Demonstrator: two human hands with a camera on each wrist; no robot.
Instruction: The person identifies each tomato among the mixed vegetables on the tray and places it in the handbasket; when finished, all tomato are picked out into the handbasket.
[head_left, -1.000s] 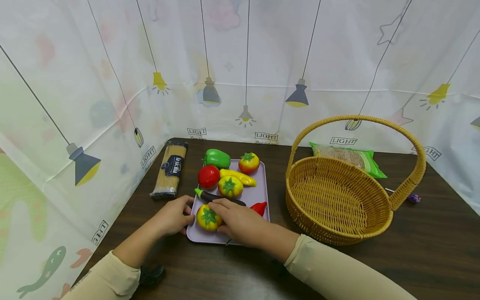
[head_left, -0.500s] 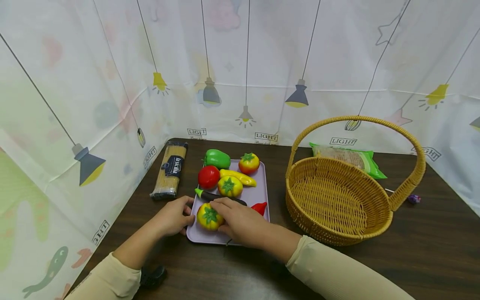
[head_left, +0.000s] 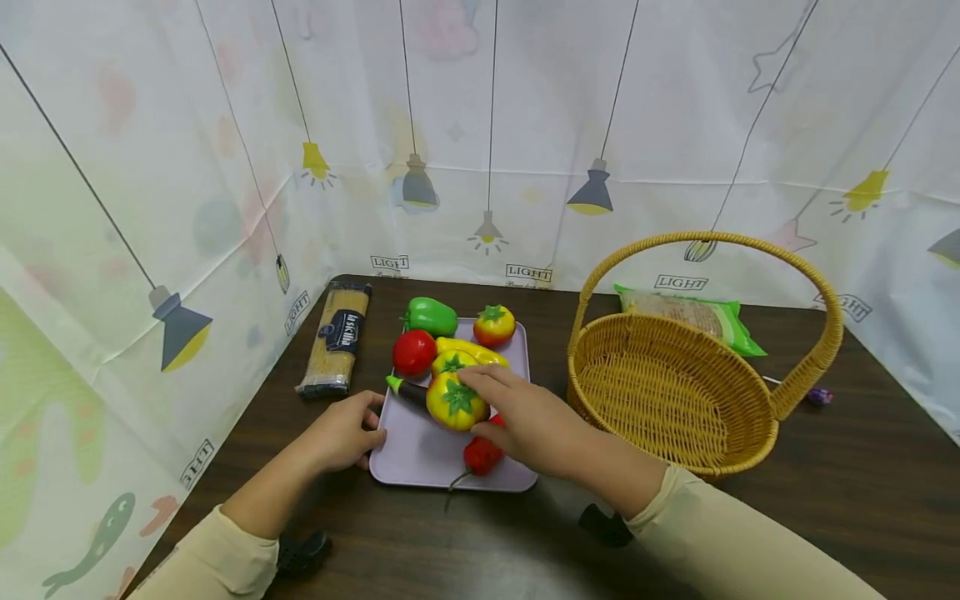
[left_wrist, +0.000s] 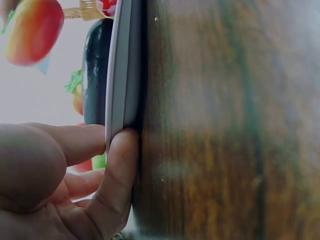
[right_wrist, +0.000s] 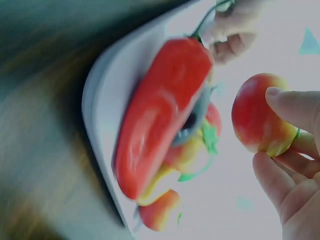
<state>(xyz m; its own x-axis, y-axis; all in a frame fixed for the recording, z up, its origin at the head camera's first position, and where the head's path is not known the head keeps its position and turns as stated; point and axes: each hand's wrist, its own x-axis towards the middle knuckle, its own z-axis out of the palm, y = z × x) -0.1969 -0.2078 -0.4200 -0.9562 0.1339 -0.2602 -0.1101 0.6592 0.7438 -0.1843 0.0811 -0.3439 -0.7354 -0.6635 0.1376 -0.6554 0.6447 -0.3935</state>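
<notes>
My right hand [head_left: 543,425] holds a yellow-and-red toy tomato [head_left: 456,403] with a green leafy top, raised above the purple tray [head_left: 408,458]. In the right wrist view, thumb and fingertips pinch the tomato [right_wrist: 257,112] by its sides. My left hand [head_left: 341,435] grips the tray's left edge; in the left wrist view, its fingers [left_wrist: 120,160] clasp the rim. Below the right hand, a red toy chili pepper [head_left: 482,456] lies on the tray. The eggplant [head_left: 407,392] lies across it, partly hidden behind the held tomato.
A second yellow tomato [head_left: 450,362], red tomato [head_left: 414,353], yellow pepper [head_left: 480,353], green bell pepper [head_left: 431,317] and red-yellow tomato [head_left: 494,327] crowd the tray's far half. Spaghetti [head_left: 337,342] lies left. A handled wicker basket [head_left: 660,383] stands right, before a green-edged bag [head_left: 690,317] and lollipop [head_left: 819,396].
My right hand has lifted the tomato off the tray's near left part and moved it right and away from me, uncovering the chili pepper. The left hand stays at the tray's edge.
</notes>
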